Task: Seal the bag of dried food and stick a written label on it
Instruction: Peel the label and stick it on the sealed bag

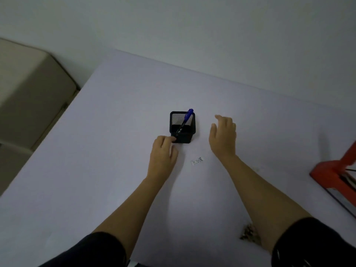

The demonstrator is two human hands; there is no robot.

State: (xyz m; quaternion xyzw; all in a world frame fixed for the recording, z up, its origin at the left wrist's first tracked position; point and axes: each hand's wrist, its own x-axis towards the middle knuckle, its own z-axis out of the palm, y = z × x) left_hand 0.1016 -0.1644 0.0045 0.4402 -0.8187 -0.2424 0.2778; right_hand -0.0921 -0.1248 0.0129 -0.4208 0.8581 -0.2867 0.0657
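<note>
A blue-capped pen point(186, 118) leans inside a black mesh pen holder point(182, 127) at the middle of the pale table point(96, 151). My left hand point(163, 153) rests at the holder's near left corner, its fingertips touching the wall. My right hand point(223, 135) hovers to the right of the holder, fingers spread and holding nothing. A small white printed label point(197, 160) lies flat between my two wrists. Dried food point(249, 234) shows as a brownish patch near my right elbow, mostly hidden by the arm; no bag outline is clear.
A red device point(335, 170) with a dark base stands at the table's right edge. A beige cabinet point(32, 89) stands off the table's left side. A white wall runs behind the far table edge.
</note>
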